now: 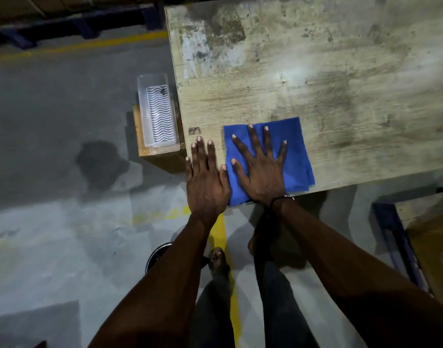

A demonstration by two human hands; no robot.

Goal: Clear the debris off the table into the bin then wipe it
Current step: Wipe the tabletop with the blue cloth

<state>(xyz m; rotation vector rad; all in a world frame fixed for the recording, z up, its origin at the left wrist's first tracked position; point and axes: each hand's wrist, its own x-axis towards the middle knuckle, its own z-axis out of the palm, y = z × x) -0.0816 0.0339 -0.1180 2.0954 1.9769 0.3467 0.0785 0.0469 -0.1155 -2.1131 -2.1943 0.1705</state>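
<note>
A folded blue cloth [298, 156] lies flat on the near left corner of the worn, stained wooden table [315, 79]. My right hand [261, 167] presses down on the cloth with its fingers spread straight. Just to the left of the cloth, my left hand [206, 179] rests flat on the table's corner, fingers straight and together, thumb touching the cloth's edge. A clear plastic bin [157, 114] with a wavy white insert stands on a low wooden box beside the table's left edge.
The bin's wooden box [162, 156] sits against the table's left side. A dark round container [156, 256] stands on the concrete floor by my feet. A blue metal frame [393, 237] and a cardboard box are at the right, under the table's front edge.
</note>
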